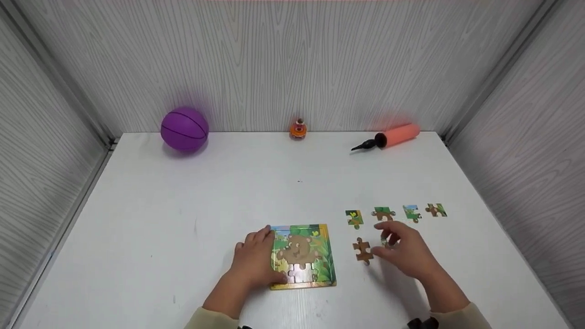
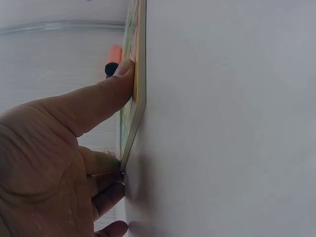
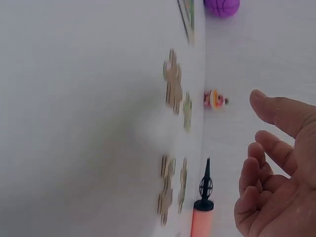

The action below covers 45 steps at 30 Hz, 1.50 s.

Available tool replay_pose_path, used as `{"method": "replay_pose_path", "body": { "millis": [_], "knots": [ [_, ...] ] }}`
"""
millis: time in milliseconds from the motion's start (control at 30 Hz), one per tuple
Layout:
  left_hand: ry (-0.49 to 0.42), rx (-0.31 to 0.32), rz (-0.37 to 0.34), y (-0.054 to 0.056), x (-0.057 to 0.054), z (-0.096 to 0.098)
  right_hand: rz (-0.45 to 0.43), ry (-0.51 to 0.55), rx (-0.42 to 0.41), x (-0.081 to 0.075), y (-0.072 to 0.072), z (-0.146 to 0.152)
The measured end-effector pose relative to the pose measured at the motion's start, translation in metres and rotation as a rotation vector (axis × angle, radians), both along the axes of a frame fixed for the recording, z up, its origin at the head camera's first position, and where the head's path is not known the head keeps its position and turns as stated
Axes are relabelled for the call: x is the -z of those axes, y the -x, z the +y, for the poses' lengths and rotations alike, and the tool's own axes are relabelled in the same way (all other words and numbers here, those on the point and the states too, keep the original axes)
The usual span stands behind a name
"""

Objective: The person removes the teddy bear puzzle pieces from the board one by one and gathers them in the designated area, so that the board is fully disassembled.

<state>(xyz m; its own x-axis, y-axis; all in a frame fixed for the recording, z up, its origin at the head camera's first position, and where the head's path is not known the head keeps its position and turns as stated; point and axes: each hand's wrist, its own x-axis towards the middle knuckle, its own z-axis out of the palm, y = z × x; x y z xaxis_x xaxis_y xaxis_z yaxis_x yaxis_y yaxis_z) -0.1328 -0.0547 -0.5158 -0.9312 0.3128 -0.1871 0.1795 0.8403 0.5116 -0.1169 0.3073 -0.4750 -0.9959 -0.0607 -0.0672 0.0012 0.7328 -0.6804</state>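
Note:
A square bear puzzle board (image 1: 299, 249) lies on the table, its lower middle showing a bare pale patch. My left hand (image 1: 256, 260) grips its left side, with the thumb (image 2: 116, 86) on the near part of the frame and fingertips at the far left corner. Over the loose pieces hovers my right hand (image 1: 404, 251), its thumb and fingers apart with nothing held. Closest to that thumb is a brown puzzle piece (image 1: 363, 251). Part of another piece (image 1: 384, 241) shows between the fingers, the remainder hidden by the hand.
Beyond the right hand lie several more pieces in a row, from a green one (image 1: 354, 219) to a brown-green one (image 1: 436, 209). Along the back wall are a purple ball (image 1: 184, 129), a small orange toy figure (image 1: 298, 130) and a coral hand pump (image 1: 397, 135). Walls enclose the table's back and sides.

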Motion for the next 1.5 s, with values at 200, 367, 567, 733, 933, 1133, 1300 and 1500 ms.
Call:
{"method": "replay_pose_path", "body": {
  "millis": [200, 367, 567, 733, 933, 1133, 1300, 1500],
  "knots": [
    [-0.002, 0.001, -0.013, 0.001, 0.0, 0.0, -0.176, 0.048, -0.227, 0.006, -0.011, -0.049],
    [0.004, -0.003, -0.009, 0.001, 0.0, 0.0, -0.215, 0.072, -0.337, 0.01, -0.014, -0.076],
    [-0.006, 0.01, -0.003, -0.001, -0.002, -0.001, -0.223, 0.05, -0.327, 0.017, -0.013, -0.09],
    [-0.009, 0.013, -0.006, -0.001, -0.003, -0.001, -0.252, 0.015, -0.333, 0.023, -0.013, -0.095],
    [-0.005, 0.004, -0.015, 0.0, -0.003, -0.001, -0.262, -0.006, -0.309, 0.026, -0.011, -0.096],
    [-0.009, 0.01, -0.014, -0.001, -0.003, -0.001, -0.246, -0.028, -0.272, 0.027, -0.013, -0.097],
    [0.011, 0.019, -0.022, -0.003, -0.006, 0.002, -0.234, -0.058, -0.236, 0.029, -0.015, -0.097],
    [0.057, -0.031, 0.002, -0.006, -0.004, 0.013, -0.227, -0.062, -0.225, 0.03, -0.015, -0.097]
  ]
}}
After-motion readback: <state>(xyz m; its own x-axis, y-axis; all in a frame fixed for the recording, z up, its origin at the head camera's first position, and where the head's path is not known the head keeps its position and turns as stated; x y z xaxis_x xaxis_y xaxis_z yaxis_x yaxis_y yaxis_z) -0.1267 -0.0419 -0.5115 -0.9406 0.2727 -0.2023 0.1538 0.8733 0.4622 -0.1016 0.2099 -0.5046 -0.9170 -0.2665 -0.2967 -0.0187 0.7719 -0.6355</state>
